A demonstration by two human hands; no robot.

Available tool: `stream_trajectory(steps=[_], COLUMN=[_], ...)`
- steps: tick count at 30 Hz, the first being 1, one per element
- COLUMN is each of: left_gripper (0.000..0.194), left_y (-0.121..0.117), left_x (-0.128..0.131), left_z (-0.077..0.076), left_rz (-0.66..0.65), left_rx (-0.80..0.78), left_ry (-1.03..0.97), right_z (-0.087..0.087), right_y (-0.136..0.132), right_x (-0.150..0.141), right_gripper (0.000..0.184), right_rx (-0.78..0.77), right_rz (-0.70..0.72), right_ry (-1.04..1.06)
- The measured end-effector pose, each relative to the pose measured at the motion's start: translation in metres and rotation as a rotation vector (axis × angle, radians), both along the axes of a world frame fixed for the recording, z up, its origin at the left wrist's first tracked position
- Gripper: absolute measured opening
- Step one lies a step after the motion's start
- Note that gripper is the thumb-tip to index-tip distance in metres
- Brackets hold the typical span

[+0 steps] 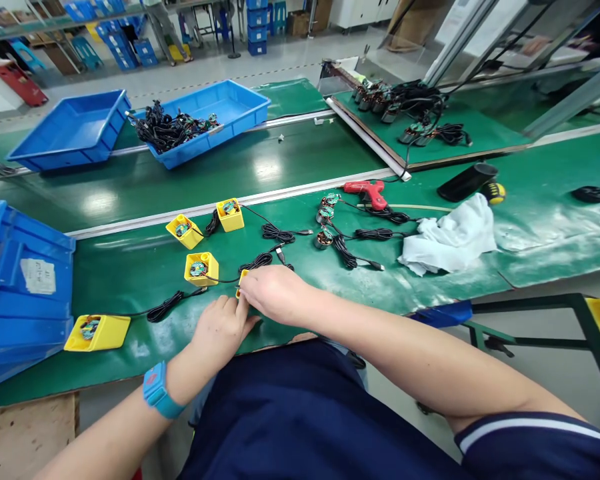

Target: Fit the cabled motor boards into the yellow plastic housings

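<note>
My right hand [275,293] and my left hand [219,328] meet over a yellow plastic holder [241,283], which they mostly hide. Both seem to pinch it at the near edge of the green belt [130,267]. Close by lie several coiled black cables [279,233]. Three more yellow holders with circuit-topped motors stand to the left, including one [201,269] just beyond my left hand and another [97,333] near the belt's left end. Further right, small motors with cables [325,217] lie loose on the belt. A blue band [155,390] circles my left wrist.
A red hot glue gun [367,193], a crumpled white cloth [447,233] and a black cylinder [467,181] lie on the belt. A large blue crate [23,287] stands at left. Beyond a metal rail, blue trays [205,120] hold cabled motors, and a green board [420,130] holds more.
</note>
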State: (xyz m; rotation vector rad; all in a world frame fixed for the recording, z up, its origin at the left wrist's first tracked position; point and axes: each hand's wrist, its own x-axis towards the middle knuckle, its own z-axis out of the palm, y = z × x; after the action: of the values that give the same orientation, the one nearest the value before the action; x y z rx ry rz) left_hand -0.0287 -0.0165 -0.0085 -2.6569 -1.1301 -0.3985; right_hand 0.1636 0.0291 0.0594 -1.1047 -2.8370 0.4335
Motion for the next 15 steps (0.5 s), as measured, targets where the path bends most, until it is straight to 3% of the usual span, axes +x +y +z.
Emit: stream_trajectory(steps=[6, 11, 15], left_gripper=[0.042, 0.042, 0.046], left_y=[-0.004, -0.008, -0.006], left_x=[0.008, 0.006, 0.004], left_z=[0.007, 0.001, -0.014], left_rz=[0.169, 0.18, 0.077], left_rx=[-0.221, -0.14, -0.072], left_ry=[0.065, -0.04, -0.326], right_z=[0.008, 0.008, 0.004], right_y=[-0.011, -0.013, -0.013], right_x=[-0.008, -0.013, -0.009], right_gripper=[0.022, 0.025, 0.023], right_rx=[0.014, -0.006, -0.019], right_rz=[-0.073, -0.098, -0.165], right_ry=[-0.175, -0.261, -0.262])
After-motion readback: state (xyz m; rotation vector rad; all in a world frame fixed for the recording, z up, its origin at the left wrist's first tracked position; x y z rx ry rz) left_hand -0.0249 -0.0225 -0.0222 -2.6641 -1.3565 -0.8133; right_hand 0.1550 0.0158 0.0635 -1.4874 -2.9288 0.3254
